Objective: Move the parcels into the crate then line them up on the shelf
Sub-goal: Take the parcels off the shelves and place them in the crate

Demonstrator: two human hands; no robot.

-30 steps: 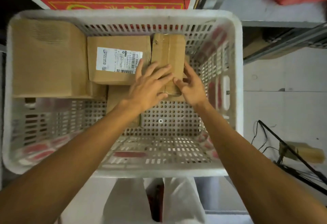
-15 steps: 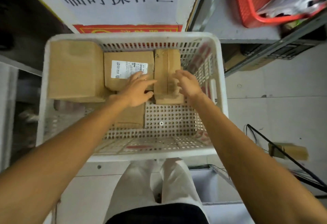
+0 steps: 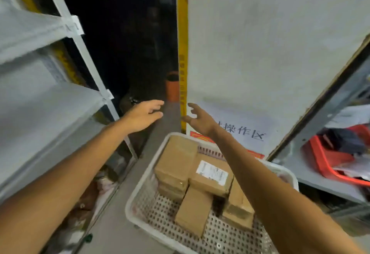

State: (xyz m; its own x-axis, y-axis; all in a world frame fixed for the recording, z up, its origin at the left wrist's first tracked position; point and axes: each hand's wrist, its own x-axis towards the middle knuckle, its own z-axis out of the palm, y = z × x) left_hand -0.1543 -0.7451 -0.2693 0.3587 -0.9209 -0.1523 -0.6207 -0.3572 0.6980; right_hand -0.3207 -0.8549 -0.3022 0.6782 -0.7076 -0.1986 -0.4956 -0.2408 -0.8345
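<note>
Since the hands left the crate [image 3: 140, 188]: both are up and out of it, 0.5 s after touching the parcels, and the view has swung up to the aisle.
Left hand [image 3: 145, 114]: fingers straight and loosely apart, holding nothing, in the air near the shelf [image 3: 46, 109].
Right hand [image 3: 197, 118]: fingers spread, slightly curled, empty, above the crate's far rim.
Parcels [image 3: 178, 153]: down in the crate, packed at its far end, no hand on them.
</note>
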